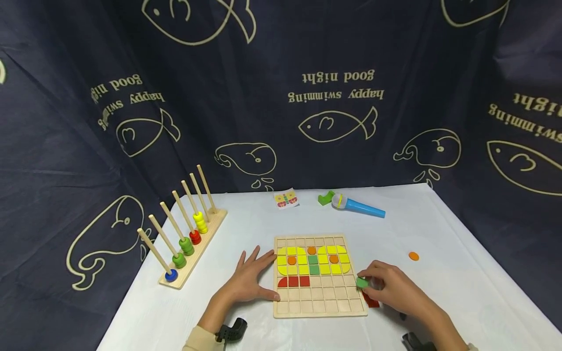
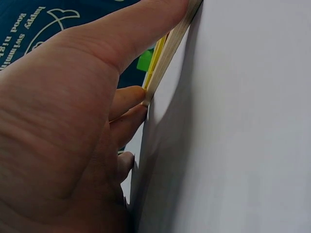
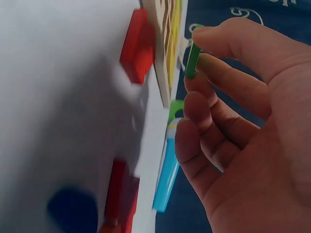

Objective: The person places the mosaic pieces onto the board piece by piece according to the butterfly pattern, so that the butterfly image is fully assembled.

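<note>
My left hand (image 1: 250, 279) spreads its straight fingers along the left edge of the wooden grid board (image 1: 320, 307), thumb near the lower corner and fingertips at the rim. Between thumb and fingers of my right hand (image 1: 392, 287) is a small flat green tile (image 1: 362, 282), pinched just off the board's right edge; the right wrist view shows the green tile (image 3: 193, 59) edge-on. On the board lie yellow tiles (image 1: 303, 269), orange discs (image 1: 334, 259), two green squares (image 1: 313, 264) and a short row of red tiles (image 1: 293, 281). Red pieces (image 1: 371, 299) lie beneath my right hand.
At the left stands a wooden peg abacus (image 1: 193, 253) with coloured beads. A picture card (image 1: 286, 199), a green block (image 1: 326, 198) and a blue toy microphone (image 1: 362, 207) lie at the back. One orange disc (image 1: 413, 256) sits right of the board. A dark curtain (image 1: 281, 97) hangs behind.
</note>
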Demonstrator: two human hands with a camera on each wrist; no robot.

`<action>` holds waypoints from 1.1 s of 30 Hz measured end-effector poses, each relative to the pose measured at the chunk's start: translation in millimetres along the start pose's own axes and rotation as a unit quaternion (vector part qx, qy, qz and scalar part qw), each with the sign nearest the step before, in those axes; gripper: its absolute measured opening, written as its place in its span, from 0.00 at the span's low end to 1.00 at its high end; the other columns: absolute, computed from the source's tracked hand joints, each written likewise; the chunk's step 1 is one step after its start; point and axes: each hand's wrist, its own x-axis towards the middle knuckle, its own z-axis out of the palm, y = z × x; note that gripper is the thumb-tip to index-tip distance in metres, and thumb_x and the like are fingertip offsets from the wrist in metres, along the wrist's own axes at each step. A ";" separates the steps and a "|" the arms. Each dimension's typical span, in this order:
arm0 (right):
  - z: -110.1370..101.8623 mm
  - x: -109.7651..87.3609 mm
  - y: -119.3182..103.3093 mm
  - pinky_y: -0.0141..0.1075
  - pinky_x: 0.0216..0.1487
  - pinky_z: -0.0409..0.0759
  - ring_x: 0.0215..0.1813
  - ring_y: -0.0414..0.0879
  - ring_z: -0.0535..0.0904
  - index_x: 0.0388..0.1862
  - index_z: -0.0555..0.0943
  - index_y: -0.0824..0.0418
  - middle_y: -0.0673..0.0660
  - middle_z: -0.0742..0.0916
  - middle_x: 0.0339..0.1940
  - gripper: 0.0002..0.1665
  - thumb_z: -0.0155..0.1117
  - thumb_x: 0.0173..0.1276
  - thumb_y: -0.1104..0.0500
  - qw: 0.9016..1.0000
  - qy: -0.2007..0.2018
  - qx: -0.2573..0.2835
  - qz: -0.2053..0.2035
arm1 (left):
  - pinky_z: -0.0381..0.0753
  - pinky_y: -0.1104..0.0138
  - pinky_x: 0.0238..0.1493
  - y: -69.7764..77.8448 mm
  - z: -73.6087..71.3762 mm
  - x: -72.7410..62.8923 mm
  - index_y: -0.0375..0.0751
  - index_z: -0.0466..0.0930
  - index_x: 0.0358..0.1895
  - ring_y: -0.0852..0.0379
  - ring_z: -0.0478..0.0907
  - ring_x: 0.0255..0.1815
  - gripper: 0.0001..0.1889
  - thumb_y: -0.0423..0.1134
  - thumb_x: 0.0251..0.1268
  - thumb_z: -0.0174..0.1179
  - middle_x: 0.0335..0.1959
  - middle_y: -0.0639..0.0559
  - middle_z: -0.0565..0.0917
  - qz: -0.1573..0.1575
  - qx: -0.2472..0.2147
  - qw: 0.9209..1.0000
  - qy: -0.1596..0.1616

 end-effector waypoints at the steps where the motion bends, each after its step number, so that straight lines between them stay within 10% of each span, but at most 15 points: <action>1: 1.0 2.4 -1.1 0.29 0.29 0.73 0.32 0.39 0.73 0.44 0.86 0.52 0.41 0.80 0.33 0.15 0.74 0.57 0.55 1.000 -0.002 0.006 -0.005 | 0.30 0.40 0.69 0.2 -0.1 0.2 0.50 0.63 0.73 0.44 0.41 0.76 0.59 0.76 0.32 0.66 0.74 0.57 0.60 -0.001 0.001 1.000 0.000; 33: 43.5 51.0 -47.9 0.29 0.32 0.72 0.32 0.37 0.70 0.43 0.87 0.52 0.43 0.77 0.32 0.13 0.72 0.57 0.58 0.993 -0.012 -0.027 -0.111 | 0.31 0.39 0.68 1.0 -0.1 1.0 0.49 0.64 0.72 0.42 0.42 0.76 0.59 0.75 0.31 0.68 0.73 0.55 0.61 0.007 -0.004 1.000 0.006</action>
